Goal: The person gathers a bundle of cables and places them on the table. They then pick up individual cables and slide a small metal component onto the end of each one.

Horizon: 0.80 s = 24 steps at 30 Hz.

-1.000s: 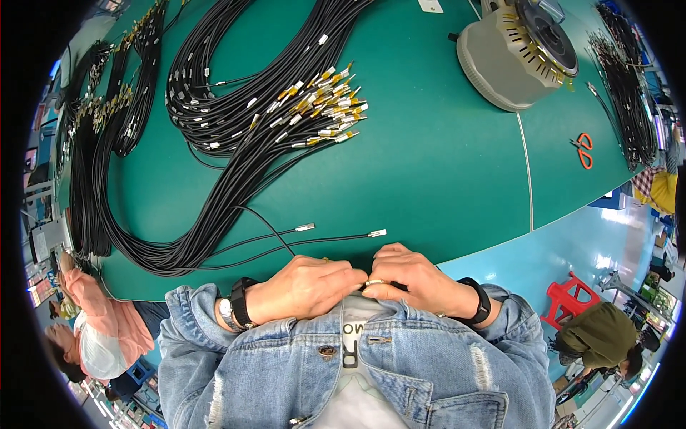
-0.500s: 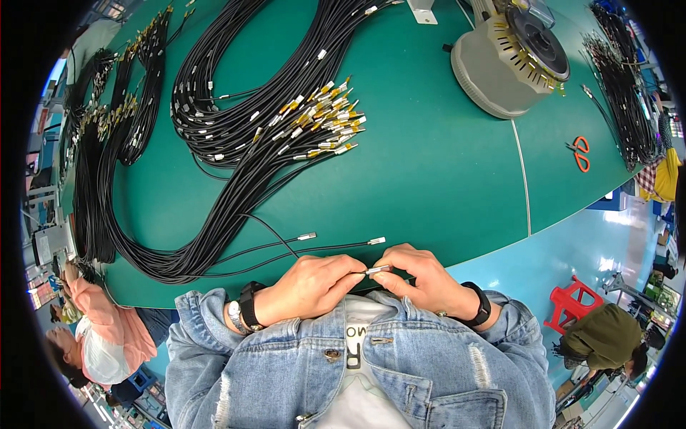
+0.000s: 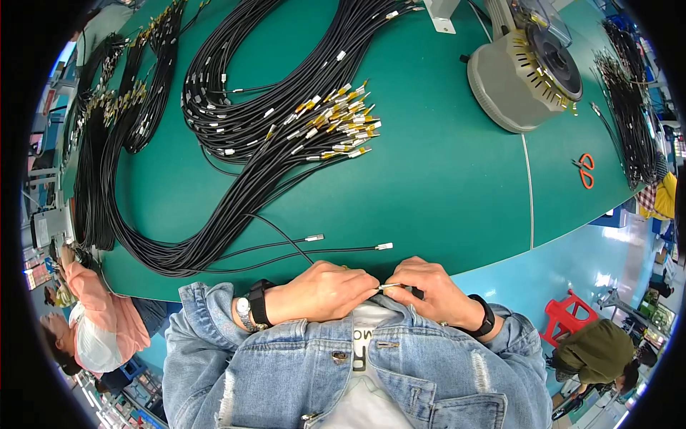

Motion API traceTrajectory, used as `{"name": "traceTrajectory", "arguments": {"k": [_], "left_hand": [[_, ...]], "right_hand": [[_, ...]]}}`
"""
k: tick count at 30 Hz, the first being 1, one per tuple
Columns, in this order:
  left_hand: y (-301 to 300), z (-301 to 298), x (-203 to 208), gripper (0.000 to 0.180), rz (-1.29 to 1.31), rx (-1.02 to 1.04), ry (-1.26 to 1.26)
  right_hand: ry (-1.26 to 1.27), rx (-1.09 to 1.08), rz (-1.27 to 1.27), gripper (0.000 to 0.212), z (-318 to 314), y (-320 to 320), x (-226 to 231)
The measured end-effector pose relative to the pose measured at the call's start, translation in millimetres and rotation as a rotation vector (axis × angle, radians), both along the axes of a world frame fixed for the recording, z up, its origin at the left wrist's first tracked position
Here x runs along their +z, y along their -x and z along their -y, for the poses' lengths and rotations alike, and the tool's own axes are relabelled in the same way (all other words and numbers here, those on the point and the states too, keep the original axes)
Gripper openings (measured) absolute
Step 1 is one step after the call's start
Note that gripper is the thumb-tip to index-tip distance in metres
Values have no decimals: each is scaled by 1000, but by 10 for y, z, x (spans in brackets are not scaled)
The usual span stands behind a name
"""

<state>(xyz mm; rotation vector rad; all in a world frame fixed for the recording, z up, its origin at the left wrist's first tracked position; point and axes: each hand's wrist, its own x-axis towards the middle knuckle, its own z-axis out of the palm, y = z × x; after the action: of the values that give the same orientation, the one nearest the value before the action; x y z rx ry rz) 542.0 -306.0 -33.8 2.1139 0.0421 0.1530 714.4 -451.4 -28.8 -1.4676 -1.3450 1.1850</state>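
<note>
My left hand [image 3: 325, 292] is closed on a black cable that runs into it from the large bundle. From its fingertips a small silver connector [image 3: 389, 286] sticks out at the cable's end. The fingers of my right hand [image 3: 432, 289] pinch that connector, with both hands close together at the table's near edge, in front of my jacket. Two loose cable ends with silver connectors [image 3: 384, 247] lie on the green table [image 3: 436, 193] just beyond my hands. They come from the long black cable bundle [image 3: 221, 236], whose yellow and silver tips [image 3: 343, 125] fan out farther away.
A grey round machine [image 3: 511, 86] stands at the far right of the table. Orange-handled scissors [image 3: 586, 171] and another cable bundle [image 3: 629, 121] lie right of it. More cables [image 3: 96, 179] fill the left side. A co-worker [image 3: 107, 307] sits at left; a red stool [image 3: 568, 314] stands at right.
My hands have shifted slightly right and toward my body. The connector is now more covered by my right fingers. The table things appear shifted as the view turned a little.
</note>
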Motion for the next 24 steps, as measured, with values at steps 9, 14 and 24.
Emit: {"name": "traceTrajectory", "arguments": {"k": [9, 14, 24], "left_hand": [[-27, -124, 118, 24, -5, 112, -222], [91, -350, 127, 30, 17, 366, -445], [459, -418, -6, 21, -304, 368, -447]], "right_hand": [[29, -51, 48, 9, -90, -183, 75], [159, -71, 102, 10, -190, -485, 81], [-136, -198, 402, 13, -874, -499, -34]]}}
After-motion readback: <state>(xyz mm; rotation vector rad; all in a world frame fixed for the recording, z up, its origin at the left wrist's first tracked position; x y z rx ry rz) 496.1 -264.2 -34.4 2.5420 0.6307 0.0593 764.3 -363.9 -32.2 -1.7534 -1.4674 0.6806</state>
